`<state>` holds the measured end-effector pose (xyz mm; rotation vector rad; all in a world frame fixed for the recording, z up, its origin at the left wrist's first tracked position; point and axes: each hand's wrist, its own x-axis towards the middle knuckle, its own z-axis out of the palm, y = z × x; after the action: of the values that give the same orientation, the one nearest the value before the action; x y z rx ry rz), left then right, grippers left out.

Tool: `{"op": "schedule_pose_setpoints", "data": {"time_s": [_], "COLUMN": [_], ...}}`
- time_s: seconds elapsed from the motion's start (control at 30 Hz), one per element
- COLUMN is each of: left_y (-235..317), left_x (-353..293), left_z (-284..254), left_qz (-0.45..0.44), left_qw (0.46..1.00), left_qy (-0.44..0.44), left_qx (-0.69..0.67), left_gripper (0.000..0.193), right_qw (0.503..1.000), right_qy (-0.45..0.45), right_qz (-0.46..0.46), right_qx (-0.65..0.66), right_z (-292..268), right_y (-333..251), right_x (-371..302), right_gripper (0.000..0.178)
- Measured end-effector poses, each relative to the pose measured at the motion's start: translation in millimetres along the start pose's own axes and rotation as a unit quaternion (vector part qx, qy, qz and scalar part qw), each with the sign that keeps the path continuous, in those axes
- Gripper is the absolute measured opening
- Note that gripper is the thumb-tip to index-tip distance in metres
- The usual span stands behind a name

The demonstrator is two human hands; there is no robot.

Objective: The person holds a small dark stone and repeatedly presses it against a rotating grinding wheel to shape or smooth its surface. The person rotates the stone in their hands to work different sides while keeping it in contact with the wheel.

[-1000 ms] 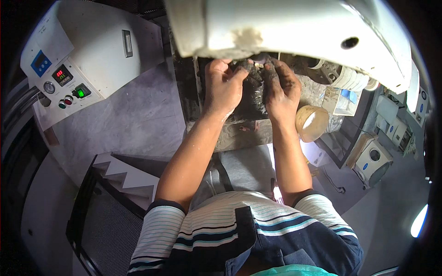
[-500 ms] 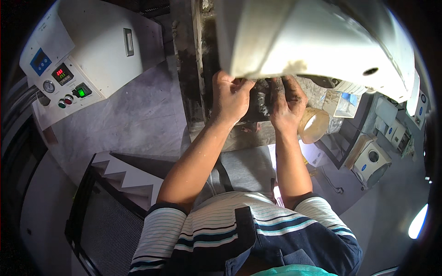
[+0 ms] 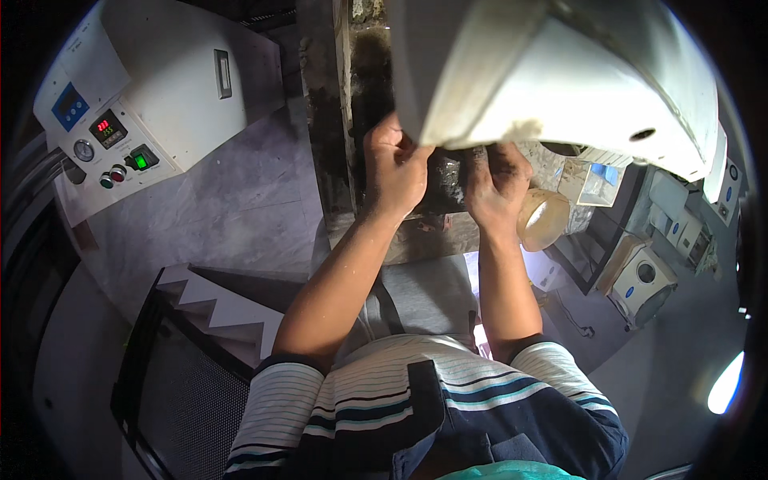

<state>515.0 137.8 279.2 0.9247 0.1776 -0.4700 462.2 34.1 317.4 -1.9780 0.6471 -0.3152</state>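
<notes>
My left hand (image 3: 396, 172) and my right hand (image 3: 498, 188) both grip a dark, grimy block-shaped part (image 3: 446, 180) held between them. The fingertips and the top of the part are hidden under a large white machine housing (image 3: 560, 72) that overhangs from above. The hands sit in front of a dirty dark vertical frame (image 3: 332, 128) and above a stained metal ledge (image 3: 424, 232). Both forearms reach up from my striped shirt at the lower edge.
A white control cabinet (image 3: 160, 88) with gauge, buttons and a lit green switch stands at the upper left. A pale round container (image 3: 542, 220) sits right of my right hand. Small white devices (image 3: 644, 280) lie at the right. A black mesh panel (image 3: 188, 384) is at the lower left.
The white housing has shifted right and down in the picture as my view moved, covering more of my fingers. Both hands stay on the dark part.
</notes>
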Motion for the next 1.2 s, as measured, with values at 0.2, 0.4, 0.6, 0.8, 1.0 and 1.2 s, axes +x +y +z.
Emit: {"op": "schedule_pose_setpoints", "data": {"time_s": [0.2,0.4,0.6,0.8,1.0,1.2], "left_y": [1,-1,0,6,16,6], "left_x": [14,22,-1,19,15,2], "left_z": [1,3,7,3,-5,0], "left_qz": [0.018,-0.012,-0.004,0.032,0.002,0.151], "left_qw": [1.0,0.998,0.994,0.98,0.974,0.968], "left_qy": [0.005,0.019,0.01,0.066,0.056,0.001], "left_qx": [0.001,0.06,0.11,0.187,0.22,0.199], "left_gripper": [0.013,0.003,0.004,0.01,0.011,0.008], "right_qw": [1.0,0.999,0.995,1.0,0.997,0.991], "right_qy": [-0.012,-0.029,-0.012,-0.017,-0.041,-0.015], "right_qz": [0.017,0.013,0.064,0.014,0.028,0.013], "right_qx": [0.023,-0.036,0.077,0.022,0.06,0.134], "right_z": [5,2,-6,7,13,5], "right_y": [-8,-10,-13,-6,1,2], "right_x": [19,29,5,27,23,6], "right_gripper": [0.018,0.019,0.016,0.016,0.016,0.02]}}
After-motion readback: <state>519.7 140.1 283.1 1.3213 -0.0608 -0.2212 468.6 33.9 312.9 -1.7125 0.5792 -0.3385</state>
